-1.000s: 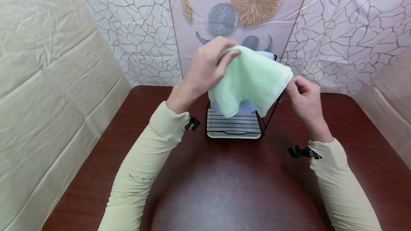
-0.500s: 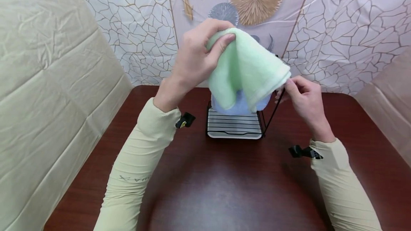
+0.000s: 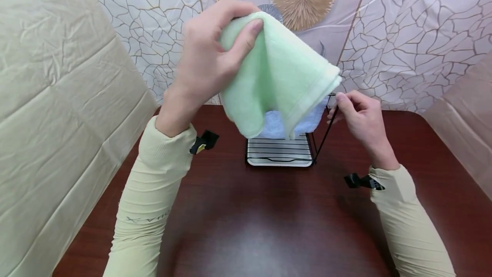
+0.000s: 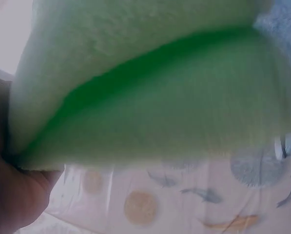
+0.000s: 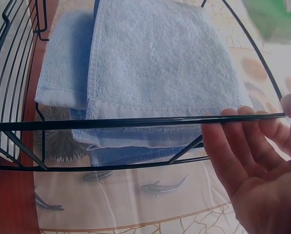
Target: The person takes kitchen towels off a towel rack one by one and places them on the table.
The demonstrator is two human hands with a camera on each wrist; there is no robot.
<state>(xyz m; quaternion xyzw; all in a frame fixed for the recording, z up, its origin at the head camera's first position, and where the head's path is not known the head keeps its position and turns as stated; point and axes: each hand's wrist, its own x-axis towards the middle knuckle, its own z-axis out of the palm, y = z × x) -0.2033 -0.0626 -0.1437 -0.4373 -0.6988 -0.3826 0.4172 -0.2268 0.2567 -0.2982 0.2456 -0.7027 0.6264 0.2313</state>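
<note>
In the head view my left hand pinches a folded light green towel between thumb and fingers, holding it in the air left of and above a black wire rack. My right hand grips the rack's upper right side. Its fingertips curl on the black bar in the right wrist view. A folded light blue towel hangs over the rack and is partly hidden behind the green one in the head view. The left wrist view is mostly filled by the blurred green towel.
A white tray lies under the rack's wire base. The rack stands toward the back of a dark red-brown table. Patterned cloth hangs behind, and a beige cloth slopes along the left side.
My left hand has moved up and to the left with the green towel, drawing it away from the right hand and the rack. My right hand has stayed at the rack.
</note>
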